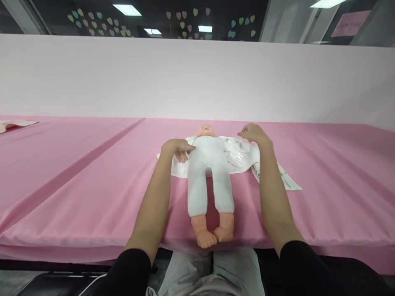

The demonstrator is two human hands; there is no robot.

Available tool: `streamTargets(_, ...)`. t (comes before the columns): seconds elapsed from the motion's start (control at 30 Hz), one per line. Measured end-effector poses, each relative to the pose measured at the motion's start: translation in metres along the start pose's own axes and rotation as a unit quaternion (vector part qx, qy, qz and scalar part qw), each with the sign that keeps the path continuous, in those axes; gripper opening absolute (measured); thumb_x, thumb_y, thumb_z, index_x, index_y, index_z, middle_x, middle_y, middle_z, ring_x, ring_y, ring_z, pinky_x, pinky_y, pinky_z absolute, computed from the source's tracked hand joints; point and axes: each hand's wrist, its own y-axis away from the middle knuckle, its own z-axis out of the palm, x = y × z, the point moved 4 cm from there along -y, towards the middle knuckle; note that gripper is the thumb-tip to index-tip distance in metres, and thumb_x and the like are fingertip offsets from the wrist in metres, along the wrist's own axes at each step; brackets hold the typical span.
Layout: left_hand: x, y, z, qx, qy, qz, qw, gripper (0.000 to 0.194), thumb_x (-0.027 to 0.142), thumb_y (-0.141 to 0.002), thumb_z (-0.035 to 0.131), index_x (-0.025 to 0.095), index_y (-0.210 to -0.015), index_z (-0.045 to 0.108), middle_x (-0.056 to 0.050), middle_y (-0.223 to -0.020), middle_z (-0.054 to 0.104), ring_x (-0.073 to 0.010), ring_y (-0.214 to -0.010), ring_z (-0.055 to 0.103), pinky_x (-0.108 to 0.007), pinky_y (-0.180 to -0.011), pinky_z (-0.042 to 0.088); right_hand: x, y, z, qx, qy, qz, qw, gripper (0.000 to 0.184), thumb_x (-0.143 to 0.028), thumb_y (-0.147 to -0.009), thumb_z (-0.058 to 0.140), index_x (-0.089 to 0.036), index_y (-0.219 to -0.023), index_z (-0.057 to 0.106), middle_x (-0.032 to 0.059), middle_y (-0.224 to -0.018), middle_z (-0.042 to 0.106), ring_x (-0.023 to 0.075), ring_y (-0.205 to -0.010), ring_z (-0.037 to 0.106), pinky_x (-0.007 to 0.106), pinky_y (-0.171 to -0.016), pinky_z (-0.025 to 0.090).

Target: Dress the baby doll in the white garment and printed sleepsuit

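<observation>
A baby doll (210, 154) with a white cloth body lies on its back, head away from me and bare feet towards me. Under its upper body a white baby garment (242, 156) is spread out to both sides. My left hand (179, 149) rests at the left side of the doll's torso, thumb stretched onto the torso and the other fingers apart over the garment. My right hand (253, 133) is at the far edge of the garment's right part, its fingers curled together; whatever is between them, if anything, is hidden.
A pink padded mat (92, 176) covers the table, its front edge close to my lap. A patterned cloth (286, 179) sticks out beside my right forearm. Another cloth (15, 124) lies at the far left. Behind the mat stands a white wall (197, 78).
</observation>
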Motion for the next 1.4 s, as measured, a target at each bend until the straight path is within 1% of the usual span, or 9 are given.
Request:
streamTargets(0.17, 0.015, 0.014, 0.013, -0.067, -0.068, -0.022, 0.995, 0.072, 0.063, -0.063, 0.061, 0.013, -0.115, 0.057, -0.016, -0.081, 0.071, -0.0336, -0.076, 0.068, -0.043, -0.076, 0.051, -0.001, -0.002, 0.027, -0.103, 0.085, 0.048, 0.99, 0.02, -0.024, -0.076, 0.059, -0.011, -0.091, 0.063, 0.0142, -0.093, 0.065, 0.0252, -0.087, 0.061, 0.032, -0.071, 0.047)
streamTargets(0.33, 0.023, 0.017, 0.023, -0.051, -0.061, 0.033, 0.996, 0.124, 0.058, -0.055, 0.071, 0.018, -0.149, 0.002, -0.016, -0.096, 0.071, -0.0342, -0.078, 0.068, -0.047, -0.08, 0.047, 0.019, -0.013, 0.049, -0.124, 0.11, 0.064, 0.984, 0.016, -0.02, -0.075, 0.058, -0.01, -0.087, 0.062, 0.0142, -0.087, 0.063, 0.0269, -0.085, 0.06, 0.034, -0.068, 0.046)
streamTargets(0.43, 0.028, 0.019, 0.028, -0.027, -0.068, 0.042, 0.996, 0.129, 0.059, -0.055, 0.071, 0.019, -0.148, -0.009, -0.018, -0.104, 0.068, -0.0361, -0.08, 0.068, -0.049, -0.082, 0.045, 0.016, -0.016, 0.048, -0.086, 0.084, 0.053, 0.991, 0.004, -0.013, -0.072, 0.06, -0.013, -0.075, 0.058, 0.0117, -0.083, 0.061, 0.0262, -0.086, 0.059, 0.036, -0.073, 0.046)
streamTargets(0.53, 0.031, 0.021, 0.029, -0.019, -0.065, 0.048, 0.997, 0.129, 0.063, -0.054, 0.069, 0.016, -0.148, -0.007, -0.023, -0.108, 0.066, -0.0393, -0.086, 0.066, -0.051, -0.083, 0.043, -0.007, -0.01, 0.035, -0.071, -0.111, 0.001, 0.991, 0.009, -0.016, -0.078, 0.055, -0.015, -0.07, 0.052, 0.0088, -0.084, 0.061, 0.0215, -0.085, 0.06, 0.036, -0.077, 0.048)
streamTargets(0.63, 0.031, 0.023, 0.029, -0.024, -0.05, 0.038, 0.998, 0.129, 0.061, -0.054, 0.071, 0.018, -0.148, -0.007, -0.024, -0.113, 0.063, -0.0404, -0.09, 0.065, -0.052, -0.084, 0.042, -0.039, 0.002, 0.016, -0.137, -0.412, -0.109, 0.894, 0.014, -0.027, -0.087, 0.049, -0.017, -0.078, 0.05, 0.0062, -0.092, 0.062, 0.0153, -0.083, 0.061, 0.033, -0.076, 0.052)
streamTargets(0.7, 0.031, 0.024, 0.029, -0.027, -0.046, 0.03, 0.998, 0.129, 0.058, -0.055, 0.072, 0.02, -0.148, -0.008, -0.023, -0.114, 0.063, -0.0402, -0.09, 0.065, -0.052, -0.084, 0.042, -0.048, 0.006, 0.007, -0.143, -0.478, -0.133, 0.857, 0.014, -0.03, -0.087, 0.05, -0.017, -0.081, 0.051, 0.0059, -0.095, 0.061, 0.014, -0.082, 0.062, 0.032, -0.075, 0.054)
streamTargets(0.87, 0.03, 0.024, 0.03, -0.028, -0.048, 0.024, 0.998, 0.126, 0.056, -0.055, 0.073, 0.021, -0.149, -0.004, -0.022, -0.113, 0.063, -0.0414, -0.091, 0.065, -0.054, -0.085, 0.041, -0.018, -0.003, 0.023, -0.081, -0.154, 0.008, 0.985, 0.02, -0.03, -0.08, 0.059, -0.015, -0.068, 0.053, 0.0092, -0.075, 0.061, 0.0183, -0.069, 0.06, 0.033, -0.064, 0.052)
streamTargets(1.1, 0.032, 0.025, 0.03, -0.031, -0.019, 0.045, 0.998, 0.13, 0.057, -0.056, 0.073, 0.019, -0.148, -0.01, -0.027, -0.131, 0.049, -0.0402, -0.094, 0.064, -0.053, -0.088, 0.043, -0.016, -0.011, 0.075, -0.245, -0.11, 0.001, 0.963, 0.02, -0.033, -0.074, 0.061, -0.014, -0.068, 0.056, 0.007, -0.072, 0.061, 0.0164, -0.062, 0.057, 0.027, -0.056, 0.045)
streamTargets(1.4, 0.028, 0.007, 0.033, -0.071, 0.045, 0.104, 0.991, 0.13, 0.052, -0.057, 0.074, 0.021, -0.147, -0.014, -0.023, -0.149, 0.02, -0.0344, -0.109, 0.058, -0.041, -0.085, 0.05, -0.029, -0.005, 0.09, -0.242, -0.234, 0.024, 0.941, 0.011, -0.022, -0.069, 0.06, -0.016, -0.064, 0.051, 0.0003, -0.059, 0.052, 0.0117, -0.054, 0.045, 0.024, -0.051, 0.036)
